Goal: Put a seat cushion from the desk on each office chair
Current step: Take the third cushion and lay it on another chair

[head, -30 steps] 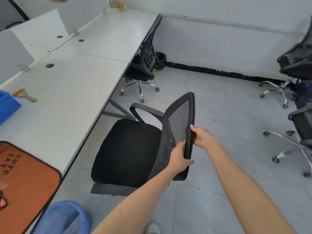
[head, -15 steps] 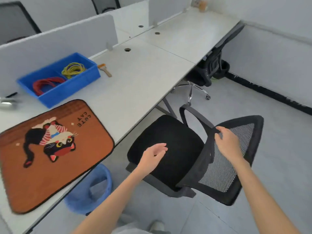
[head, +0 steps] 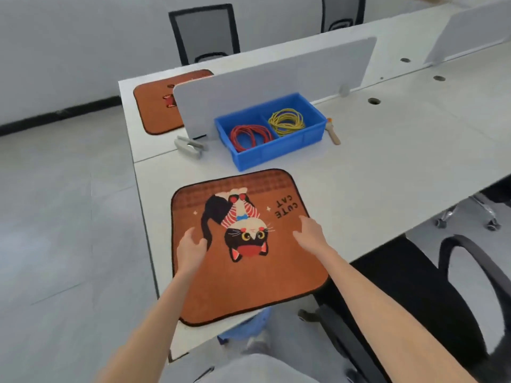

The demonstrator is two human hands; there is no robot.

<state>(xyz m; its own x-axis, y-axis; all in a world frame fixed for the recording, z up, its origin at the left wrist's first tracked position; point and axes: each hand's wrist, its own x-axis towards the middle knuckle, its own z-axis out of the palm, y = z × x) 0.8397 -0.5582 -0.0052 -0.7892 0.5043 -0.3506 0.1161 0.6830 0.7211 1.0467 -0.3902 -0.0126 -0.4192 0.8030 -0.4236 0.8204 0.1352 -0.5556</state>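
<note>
I count 0 cushions placed so far: the chair [head: 414, 294] on my right has a bare seat. The near cushion [head: 243, 244] lies flat at the desk's [head: 401, 161] front edge, roughly square, cat's head toward me. My left hand [head: 190, 251] and right hand [head: 311, 234] hover open, gripping nothing. A second cushion [head: 157, 106] lies at the far corner.

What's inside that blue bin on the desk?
The blue bin has two compartments: red rubber bands in the left one and yellow rubber bands in the right. Whatever lies beneath the bands is hidden.
</note>
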